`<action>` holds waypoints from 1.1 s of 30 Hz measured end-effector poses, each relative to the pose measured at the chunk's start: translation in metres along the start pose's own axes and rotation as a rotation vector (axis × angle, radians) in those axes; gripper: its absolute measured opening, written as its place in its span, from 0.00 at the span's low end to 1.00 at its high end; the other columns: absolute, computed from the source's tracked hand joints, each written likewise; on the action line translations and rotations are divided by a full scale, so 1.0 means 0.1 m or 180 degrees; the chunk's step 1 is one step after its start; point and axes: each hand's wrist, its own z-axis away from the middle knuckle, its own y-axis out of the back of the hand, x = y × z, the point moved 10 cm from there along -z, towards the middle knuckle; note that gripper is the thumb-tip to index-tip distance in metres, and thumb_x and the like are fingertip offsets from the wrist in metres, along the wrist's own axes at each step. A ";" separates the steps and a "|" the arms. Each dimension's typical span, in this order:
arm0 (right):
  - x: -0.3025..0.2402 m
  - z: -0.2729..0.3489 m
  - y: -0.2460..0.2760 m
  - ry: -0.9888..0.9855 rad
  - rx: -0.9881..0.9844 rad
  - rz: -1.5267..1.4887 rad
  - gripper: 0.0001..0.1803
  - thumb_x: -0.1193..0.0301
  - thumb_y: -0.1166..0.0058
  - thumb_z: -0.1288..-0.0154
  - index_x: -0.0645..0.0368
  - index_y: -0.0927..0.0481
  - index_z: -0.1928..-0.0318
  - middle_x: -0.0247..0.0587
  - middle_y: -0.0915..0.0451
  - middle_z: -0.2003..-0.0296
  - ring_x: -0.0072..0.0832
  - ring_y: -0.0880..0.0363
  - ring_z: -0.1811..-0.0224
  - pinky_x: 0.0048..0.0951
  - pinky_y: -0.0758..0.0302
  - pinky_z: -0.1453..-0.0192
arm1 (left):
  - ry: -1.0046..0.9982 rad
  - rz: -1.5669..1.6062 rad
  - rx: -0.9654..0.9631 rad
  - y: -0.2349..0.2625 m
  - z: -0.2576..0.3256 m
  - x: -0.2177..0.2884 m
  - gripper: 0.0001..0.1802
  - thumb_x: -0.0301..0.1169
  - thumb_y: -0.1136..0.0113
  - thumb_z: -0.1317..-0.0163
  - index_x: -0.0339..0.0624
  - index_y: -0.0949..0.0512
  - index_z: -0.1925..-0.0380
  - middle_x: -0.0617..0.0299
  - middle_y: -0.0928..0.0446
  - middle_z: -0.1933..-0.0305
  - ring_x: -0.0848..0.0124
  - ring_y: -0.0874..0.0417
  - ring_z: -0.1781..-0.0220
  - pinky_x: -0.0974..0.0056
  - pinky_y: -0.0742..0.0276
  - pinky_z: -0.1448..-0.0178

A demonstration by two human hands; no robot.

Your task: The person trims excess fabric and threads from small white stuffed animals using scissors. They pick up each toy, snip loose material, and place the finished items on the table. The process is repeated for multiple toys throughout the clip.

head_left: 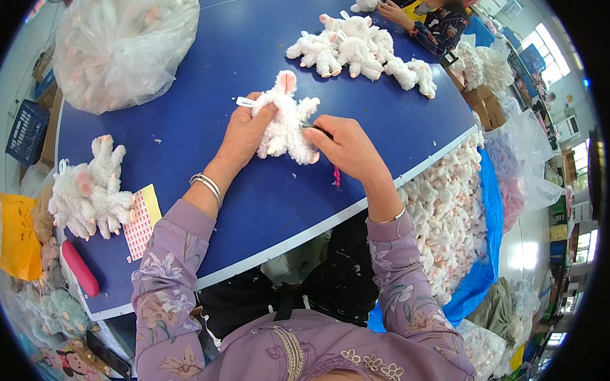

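My left hand (246,132) gripped the white plush bunny (286,124) while my right hand (344,145) pinched a thin tool (318,128) against it.

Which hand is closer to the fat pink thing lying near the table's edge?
The left. The left hand grips the white plush toy on the side toward the pink case; the right hand is on the toy's far side, farther from it.

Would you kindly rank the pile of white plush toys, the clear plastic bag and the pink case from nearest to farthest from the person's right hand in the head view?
From the right hand:
1. Pile of white plush toys, ahead on the blue table, slightly right.
2. Pink case, far left, at the table's near edge.
3. Clear plastic bag, far left corner.
The last two are close to call.
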 end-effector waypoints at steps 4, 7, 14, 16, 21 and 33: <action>0.01 -0.01 -0.03 -0.0024 -0.0026 0.0076 0.20 0.60 0.47 0.35 0.67 0.26 0.74 0.54 0.26 0.77 0.49 0.28 0.75 0.41 0.33 0.70 | 0.0036 -0.0054 -0.0057 0.01 -0.01 -0.03 0.12 0.31 0.45 0.33 0.39 0.29 0.52 0.65 0.24 0.58 0.80 0.22 0.59 0.72 0.24 0.56; -0.04 -0.02 -0.06 0.0001 -0.0052 0.0075 0.20 0.60 0.46 0.35 0.66 0.27 0.73 0.52 0.26 0.77 0.47 0.28 0.75 0.40 0.33 0.70 | 0.0115 -0.0186 -0.0163 0.02 -0.01 -0.06 0.14 0.31 0.47 0.32 0.40 0.31 0.48 0.64 0.25 0.55 0.79 0.23 0.55 0.71 0.23 0.52; 0.06 0.02 0.13 0.0504 0.0196 -0.3042 0.16 0.66 0.59 0.26 0.63 0.28 0.70 0.26 0.37 0.80 0.15 0.42 0.82 0.19 0.46 0.79 | 0.0101 -0.0320 -0.0110 0.00 0.00 -0.06 0.14 0.31 0.45 0.32 0.40 0.30 0.49 0.64 0.24 0.56 0.77 0.22 0.57 0.70 0.23 0.53; 0.15 0.00 0.18 0.0250 0.0424 -0.3086 0.18 0.65 0.66 0.24 0.63 0.29 0.68 0.25 0.42 0.81 0.13 0.46 0.83 0.19 0.51 0.80 | 0.0110 -0.0290 -0.0085 0.02 0.00 -0.06 0.15 0.32 0.45 0.33 0.39 0.29 0.50 0.63 0.24 0.57 0.77 0.21 0.57 0.70 0.23 0.53; 0.27 -0.03 0.20 -0.0041 0.0872 -0.1538 0.12 0.67 0.51 0.30 0.63 0.25 0.66 0.24 0.35 0.79 0.11 0.42 0.78 0.17 0.43 0.75 | 0.0133 -0.0124 0.0066 0.01 0.02 0.00 0.16 0.36 0.41 0.35 0.37 0.27 0.55 0.61 0.22 0.59 0.77 0.21 0.61 0.70 0.24 0.56; 0.16 0.00 0.03 -0.0222 0.0320 -0.2014 0.07 0.71 0.49 0.32 0.63 0.23 0.65 0.27 0.32 0.77 0.13 0.37 0.78 0.18 0.38 0.74 | 0.0172 -0.0138 -0.0133 0.03 -0.01 -0.06 0.13 0.35 0.44 0.34 0.38 0.27 0.56 0.64 0.23 0.60 0.79 0.22 0.63 0.71 0.25 0.60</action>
